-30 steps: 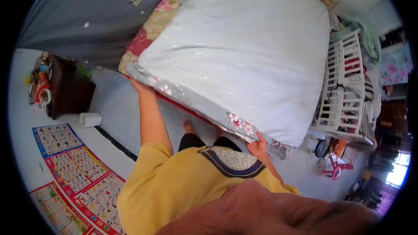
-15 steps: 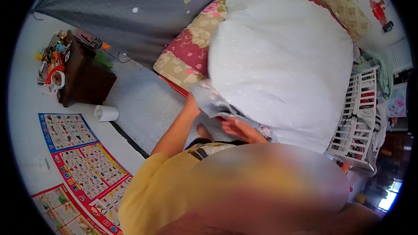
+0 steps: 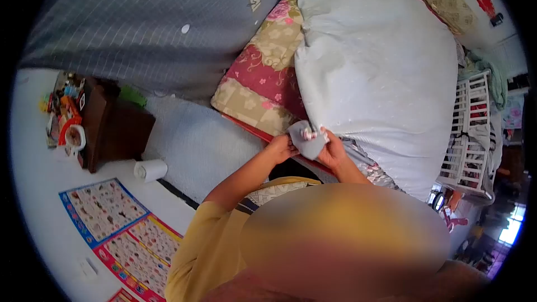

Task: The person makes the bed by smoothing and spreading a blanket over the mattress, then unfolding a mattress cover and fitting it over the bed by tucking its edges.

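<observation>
A pale grey-white bedsheet [image 3: 380, 78] covers most of the bed, with a grey floral border showing along the near edge. My left hand [image 3: 283, 149] is closed on a bunched grey corner of the bedsheet, its fingertips partly hidden. On the other side of the bunched corner, my right hand [image 3: 334, 152] pinches the fabric near a reddish-white floral patch. The corner is held just above the mattress's near edge. To the left, the maroon and beige floral mattress [image 3: 263, 78] lies uncovered by the bedsheet.
A grey curtain [image 3: 151, 22] hangs at the upper left. Below it stands a dark wooden cabinet [image 3: 120, 128], beside a white cylinder [image 3: 150, 170] on the floor. Picture charts [image 3: 106, 210] hang on the left wall. A white slatted crib [image 3: 464, 134] stands to the bed's right.
My hands have come closer together around the corner, which is now bunched up rather than spread out. The bedsheet's left edge has shifted right, baring more mattress. My view has turned slightly.
</observation>
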`<control>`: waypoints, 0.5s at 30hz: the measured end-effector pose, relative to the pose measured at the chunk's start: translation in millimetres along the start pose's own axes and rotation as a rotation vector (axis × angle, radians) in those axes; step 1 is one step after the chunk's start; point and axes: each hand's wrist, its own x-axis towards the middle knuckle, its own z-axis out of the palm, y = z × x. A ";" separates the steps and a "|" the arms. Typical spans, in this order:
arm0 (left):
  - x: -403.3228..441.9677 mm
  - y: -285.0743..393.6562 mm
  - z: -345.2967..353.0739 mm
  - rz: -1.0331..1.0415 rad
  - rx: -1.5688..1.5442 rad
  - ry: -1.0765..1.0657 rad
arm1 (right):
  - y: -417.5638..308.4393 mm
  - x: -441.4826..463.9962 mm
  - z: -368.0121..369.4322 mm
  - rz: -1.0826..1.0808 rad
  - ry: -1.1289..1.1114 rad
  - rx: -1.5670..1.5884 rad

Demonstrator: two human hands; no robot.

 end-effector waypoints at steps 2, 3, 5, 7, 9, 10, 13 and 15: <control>24.9 19.7 8.9 -0.086 0.002 -0.157 | 0.4 5.1 -21.0 0.011 -0.026 -0.140; -1.0 48.8 41.5 -0.182 0.102 -0.224 | 0.7 4.8 -21.0 0.016 0.033 -0.186; 49.9 52.3 39.1 -0.321 0.050 -0.332 | -0.4 -7.8 -4.7 -0.120 0.208 -0.303; 46.4 67.1 67.2 -0.428 0.123 -0.363 | -8.7 -25.4 -8.2 -0.194 0.268 -0.302; 74.2 57.6 79.7 -0.504 0.105 -0.378 | -9.4 -40.5 0.5 -0.327 0.321 -0.338; 88.6 49.8 86.0 -0.530 0.091 -0.375 | -5.0 -48.3 10.8 -0.419 0.341 -0.370; 140.1 28.1 102.8 -0.540 0.021 -0.332 | 2.5 -58.1 34.6 -0.596 0.355 -0.399; 177.8 22.3 110.3 -0.480 -0.036 -0.287 | 9.4 -61.4 53.5 -0.694 0.337 -0.365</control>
